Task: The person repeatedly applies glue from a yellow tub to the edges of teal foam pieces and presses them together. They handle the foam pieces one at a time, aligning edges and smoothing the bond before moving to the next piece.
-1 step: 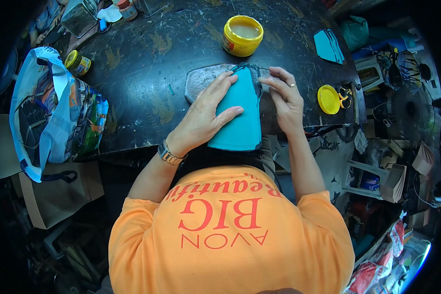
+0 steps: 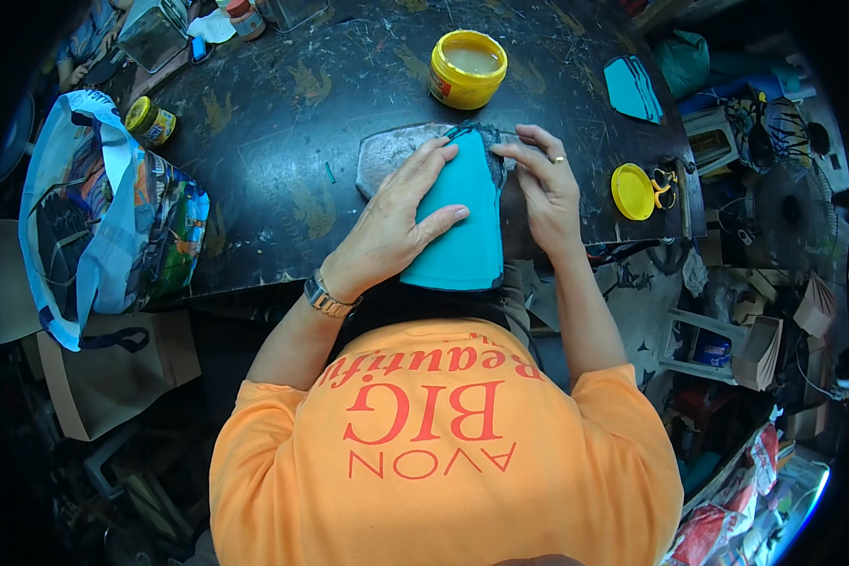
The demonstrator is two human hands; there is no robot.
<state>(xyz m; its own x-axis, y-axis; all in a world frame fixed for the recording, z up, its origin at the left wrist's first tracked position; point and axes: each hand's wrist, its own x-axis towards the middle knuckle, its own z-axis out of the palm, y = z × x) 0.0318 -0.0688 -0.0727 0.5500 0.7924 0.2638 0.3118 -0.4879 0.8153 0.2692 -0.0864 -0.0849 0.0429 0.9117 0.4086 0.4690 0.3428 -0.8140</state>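
Note:
A turquoise panel of sheet material with dark edges lies over a grey slab at the table's near edge. My left hand rests flat on its left side, fingers stretched toward the top and thumb apart. At the panel's upper right edge, my right hand touches the black border strip with a fingertip; its fingers are bent and spread. Whether anything small is between them cannot be made out. Beyond the slab stands an uncovered yellow tub holding a pale, cloudy substance.
To the right lie a yellow lid, orange-handled scissors and more turquoise pieces. A blue patterned bag and a yellow-lidded jar stand at left. A fan is off the table's right side.
My right hand has shifted slightly left, its fingertip coming onto the panel's dark edge. My left hand and the panel have stayed in place.

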